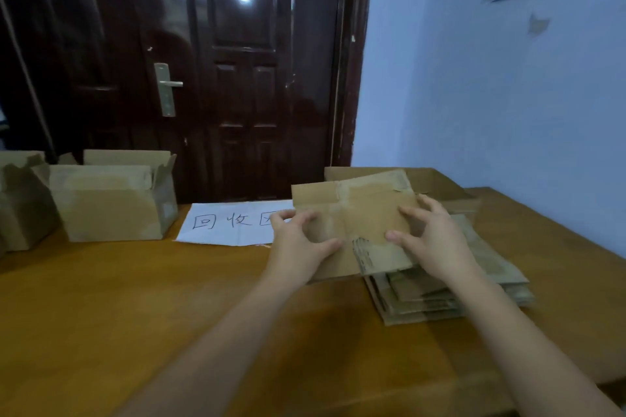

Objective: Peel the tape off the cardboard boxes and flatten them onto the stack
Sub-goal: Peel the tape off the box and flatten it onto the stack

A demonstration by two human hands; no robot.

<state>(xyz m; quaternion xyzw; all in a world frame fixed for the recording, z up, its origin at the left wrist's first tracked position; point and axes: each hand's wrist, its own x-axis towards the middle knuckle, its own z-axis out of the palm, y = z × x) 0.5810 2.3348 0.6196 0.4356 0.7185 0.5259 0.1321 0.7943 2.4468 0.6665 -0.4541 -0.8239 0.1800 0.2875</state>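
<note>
Your left hand and right hand pinch flattened brown cardboard box, long axis left-right, overhanging left edge of flattened-cardboard stack; shift rightward.

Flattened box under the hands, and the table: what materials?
Flattened brown box: corrugated cardboard, matte, scuffed; fluted layers show at its torn near edge. Orange-brown table: looks like wood or wood-look laminate with a soft sheen; faint grain, can't tell which.

Matt brown cardboard box, smooth wooden table, glossy dark door.
</note>
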